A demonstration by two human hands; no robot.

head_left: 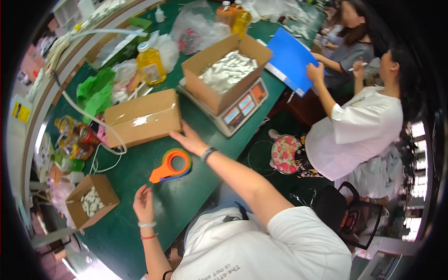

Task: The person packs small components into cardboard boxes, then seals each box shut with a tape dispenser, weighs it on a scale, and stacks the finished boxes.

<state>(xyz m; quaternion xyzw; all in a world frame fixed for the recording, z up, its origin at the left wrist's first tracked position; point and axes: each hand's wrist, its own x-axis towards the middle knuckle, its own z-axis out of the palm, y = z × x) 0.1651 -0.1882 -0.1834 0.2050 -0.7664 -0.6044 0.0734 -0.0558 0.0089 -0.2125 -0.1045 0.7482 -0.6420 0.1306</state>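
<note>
A taped brown cardboard box (148, 117) lies closed on the green table, with shiny clear tape along its top. My right hand (189, 138) is at the box's right end, fingers stretched out and the tips against its near corner. An orange tape dispenser (164, 171) with a roll of tape lies on the table between my two hands. Just below the dispenser's tip hovers my left hand (143, 205), its fingers drawn together; whether they pinch anything small is too blurred to make out.
Behind my right hand, an open carton (205, 88) of small white pieces sits on a weighing scale (235, 122). A smaller open box (95, 215) stands at the left. Bottles, bags and a loose white hose (74, 106) crowd the far side. Two people sit right; one holds a blue folder (290, 57).
</note>
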